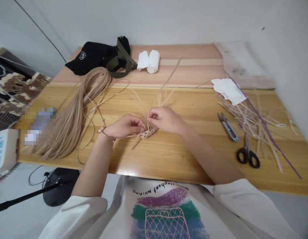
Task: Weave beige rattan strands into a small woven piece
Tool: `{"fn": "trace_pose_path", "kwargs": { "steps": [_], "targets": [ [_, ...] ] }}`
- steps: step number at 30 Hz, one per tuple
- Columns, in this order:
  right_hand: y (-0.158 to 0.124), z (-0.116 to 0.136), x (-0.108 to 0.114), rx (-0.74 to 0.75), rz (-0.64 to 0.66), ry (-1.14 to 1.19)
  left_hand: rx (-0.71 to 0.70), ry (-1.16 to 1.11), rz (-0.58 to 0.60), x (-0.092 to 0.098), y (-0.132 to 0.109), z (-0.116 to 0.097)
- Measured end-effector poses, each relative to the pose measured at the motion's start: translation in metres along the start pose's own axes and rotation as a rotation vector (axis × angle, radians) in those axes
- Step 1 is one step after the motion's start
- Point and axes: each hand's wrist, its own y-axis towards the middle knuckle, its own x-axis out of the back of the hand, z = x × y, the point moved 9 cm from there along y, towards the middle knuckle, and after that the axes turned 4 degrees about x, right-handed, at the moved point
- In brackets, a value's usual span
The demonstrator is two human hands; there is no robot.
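A small piece of weaving (148, 133) in beige strips lies on the wooden table in front of me, loose strip ends fanning out from it. My left hand (127, 126) is closed at its left side, thumb and fingertips pinched on the woven edge. At the upper right of the piece, my right hand (163, 119) pinches an upright beige strip (148, 126) between thumb and forefinger. Part of the weaving is hidden behind the fingers. One long strip (170, 74) reaches away toward the back of the table.
A thick bundle of beige strips (79, 113) lies left, below a black bag (99, 56). A white roll (154, 61) stands behind. To the right are blue thread snips (228, 127), black-handled scissors (248, 154), cut strips (263, 132), a purple strip (264, 126) and white paper (228, 90).
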Motion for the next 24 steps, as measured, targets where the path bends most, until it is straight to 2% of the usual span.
{"fn": "trace_pose_path", "kwargs": {
  "steps": [7,13,18,24],
  "targets": [
    [-0.001,-0.001,-0.007,0.010,0.035,0.030,-0.016,-0.001,0.038,-0.004,-0.003,0.000],
    [-0.003,0.002,-0.012,0.019,0.113,0.030,0.018,0.021,0.154,-0.022,-0.012,-0.001],
    [-0.008,0.002,-0.014,-0.074,0.191,0.013,-0.087,0.016,0.126,-0.027,-0.018,-0.010],
    [-0.014,-0.005,-0.026,-0.145,0.301,0.135,-0.108,-0.007,0.079,-0.024,-0.019,-0.004]
  ]
}}
